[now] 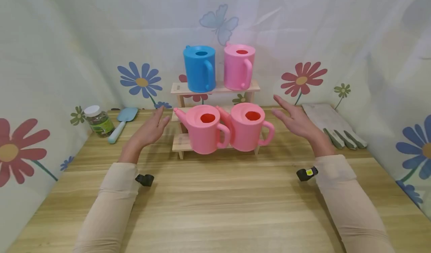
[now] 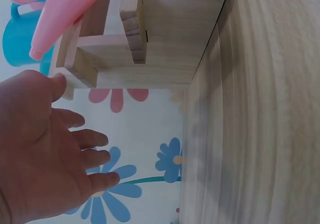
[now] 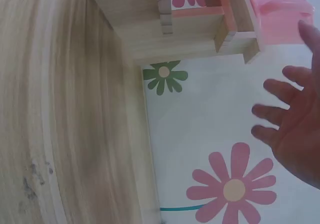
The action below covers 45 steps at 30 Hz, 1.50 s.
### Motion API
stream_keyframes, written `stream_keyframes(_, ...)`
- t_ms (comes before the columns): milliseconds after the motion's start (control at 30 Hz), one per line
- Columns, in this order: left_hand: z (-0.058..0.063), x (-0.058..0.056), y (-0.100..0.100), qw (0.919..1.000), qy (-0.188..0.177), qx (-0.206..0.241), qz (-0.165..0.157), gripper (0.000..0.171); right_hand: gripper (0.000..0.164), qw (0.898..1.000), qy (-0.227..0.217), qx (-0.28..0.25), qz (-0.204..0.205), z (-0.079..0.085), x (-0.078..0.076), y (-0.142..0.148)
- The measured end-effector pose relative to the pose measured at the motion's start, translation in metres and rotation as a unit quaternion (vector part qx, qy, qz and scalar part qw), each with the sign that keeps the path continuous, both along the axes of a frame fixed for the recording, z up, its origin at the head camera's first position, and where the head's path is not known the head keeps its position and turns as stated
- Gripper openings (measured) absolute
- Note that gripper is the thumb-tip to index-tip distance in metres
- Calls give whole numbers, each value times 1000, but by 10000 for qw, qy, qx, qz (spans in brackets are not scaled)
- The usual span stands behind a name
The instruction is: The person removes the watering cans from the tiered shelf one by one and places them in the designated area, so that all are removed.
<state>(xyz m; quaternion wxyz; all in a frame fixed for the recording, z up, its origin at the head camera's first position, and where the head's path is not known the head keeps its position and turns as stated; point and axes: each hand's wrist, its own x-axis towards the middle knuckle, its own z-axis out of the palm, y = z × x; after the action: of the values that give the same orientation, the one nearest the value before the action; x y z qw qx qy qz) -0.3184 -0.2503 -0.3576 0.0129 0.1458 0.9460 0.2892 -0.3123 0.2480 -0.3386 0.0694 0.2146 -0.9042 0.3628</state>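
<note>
A stepped wooden stand [image 1: 182, 142] carries a blue watering can [image 1: 195, 71] and a pink watering can [image 1: 235, 71] on its top tier. Lower down, two more pink watering cans sit side by side, one on the left [image 1: 202, 137] and one on the right [image 1: 245, 133], spouts to the left. My left hand [image 1: 150, 129] is held up left of the stand, fingers extended, touching nothing; the left wrist view shows its palm [image 2: 45, 149] near a pink spout [image 2: 60, 18]. To the right of the stand my right hand [image 1: 297, 122] is raised likewise, apart from the nearest handle.
At the left lie a lidded jar [image 1: 101, 124] and a light-blue hand trowel [image 1: 124, 122]. A pair of gloves [image 1: 331, 122] lies at the right. Behind the wooden table [image 1: 222, 204] hangs a flower-printed curtain [image 1: 161, 28].
</note>
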Motion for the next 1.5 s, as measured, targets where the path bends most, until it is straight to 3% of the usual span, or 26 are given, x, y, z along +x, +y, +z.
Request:
stream_keyframes(167, -1, -4, 4, 9984, 46, 548, -160, 73, 64, 9937, -108, -930, 619, -3, 10, -7)
stream_keyframes(333, -7, -5, 6, 9956, -105, 908, -209, 71, 73, 9911, -123, -1133, 691, -7, 20, -15)
stream_keyframes(533, -9, -5, 8, 9897, -420, 1325, -332, 65, 73, 9909, 237, -1152, 662, -6, 26, -19)
stream_keyframes(633, 4, 5, 14, 9827, -701, 1663, -408, 62, 66, 9932, 368, -943, 577, 0, 31, -20)
stream_keyframes(767, 6, 8, 17, 9729, -926, 2047, -552, 59, 53, 9960, 197, -715, 507, 4, 33, -20)
stream_keyframes(867, -8, -1, 12, 9684, -926, 2230, -624, 61, 48, 9954, 51, -727, 615, 4, 31, -18)
stream_keyframes(933, -10, -1, 11, 9673, -928, 2271, -645, 62, 47, 9945, -20, -787, 688, 5, 31, -19)
stream_keyframes(1500, -14, 1, 22, 9503, -1028, 2879, -585, 61, 36, 9909, -174, -1076, 794, 6, 36, -20)
